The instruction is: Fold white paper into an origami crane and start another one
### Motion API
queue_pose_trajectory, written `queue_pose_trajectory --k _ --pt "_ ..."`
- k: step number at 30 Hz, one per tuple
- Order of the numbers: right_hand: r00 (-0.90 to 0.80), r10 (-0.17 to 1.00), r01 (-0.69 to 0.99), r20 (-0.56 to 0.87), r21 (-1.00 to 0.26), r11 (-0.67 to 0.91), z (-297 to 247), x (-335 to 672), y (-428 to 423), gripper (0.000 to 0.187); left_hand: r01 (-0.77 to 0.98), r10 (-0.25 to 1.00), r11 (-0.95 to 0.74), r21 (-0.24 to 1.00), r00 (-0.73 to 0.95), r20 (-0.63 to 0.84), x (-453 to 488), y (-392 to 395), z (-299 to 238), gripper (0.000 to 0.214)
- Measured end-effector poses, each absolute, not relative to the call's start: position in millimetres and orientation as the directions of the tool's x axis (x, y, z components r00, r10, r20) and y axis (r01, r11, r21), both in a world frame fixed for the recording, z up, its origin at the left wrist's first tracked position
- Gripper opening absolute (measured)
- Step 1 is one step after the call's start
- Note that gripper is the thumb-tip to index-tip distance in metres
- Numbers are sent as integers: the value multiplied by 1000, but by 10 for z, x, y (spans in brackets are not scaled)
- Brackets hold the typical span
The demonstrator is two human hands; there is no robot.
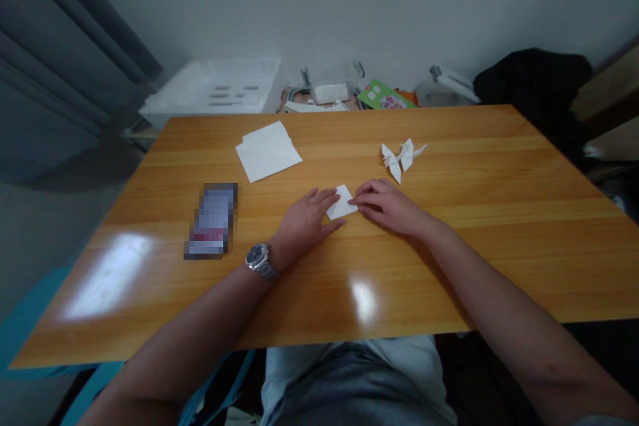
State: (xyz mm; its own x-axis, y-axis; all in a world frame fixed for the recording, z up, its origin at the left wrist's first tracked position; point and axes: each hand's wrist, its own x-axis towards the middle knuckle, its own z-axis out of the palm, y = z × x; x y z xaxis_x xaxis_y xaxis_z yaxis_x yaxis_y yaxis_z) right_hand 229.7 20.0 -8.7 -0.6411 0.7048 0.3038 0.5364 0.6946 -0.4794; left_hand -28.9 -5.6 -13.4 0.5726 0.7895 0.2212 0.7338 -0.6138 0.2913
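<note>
A small folded piece of white paper (343, 202) lies on the wooden table between both hands. My left hand (310, 219) rests flat at its left side, fingers stretched over the edge and thumb apart along the near side. At the paper's right corner, my right hand (383, 205) has thumb and fingertips pinched together on it. A wristwatch (259, 258) is on the left wrist. Folded white paper figures (399, 158) stand beyond my right hand. Farther left lie white paper sheets (268, 150), one partly over another.
A phone with a pixelated screen (212, 221) lies on the table (319, 306) at left. Behind the far edge are a white plastic tray (234, 83), a green booklet (384, 94) and a dark bag-like shape (532, 80). A blue chair (34, 313) stands at left.
</note>
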Motion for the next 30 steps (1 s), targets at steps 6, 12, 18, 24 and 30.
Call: queue_pose_trajectory --k 6,12,18,24,30 --pt "-643 704 508 302 -520 687 -89 2295 221 24 738 795 -606 298 550 257 -297 -26 -143 43" --pt "-636 709 476 305 -568 672 -111 2299 238 22 722 793 -610 326 555 252 -308 -42 -121 42" --pt "-628 717 465 301 -594 656 -75 2284 227 15 722 784 -621 305 580 221 -309 -50 -134 45" --pt "-587 752 480 299 -620 621 -59 2258 216 15 709 772 -635 308 592 230 -272 -103 -85 46" --pt "-564 764 482 314 -626 613 -73 2223 200 15 719 791 -611 330 547 273 -206 -137 -73 33"
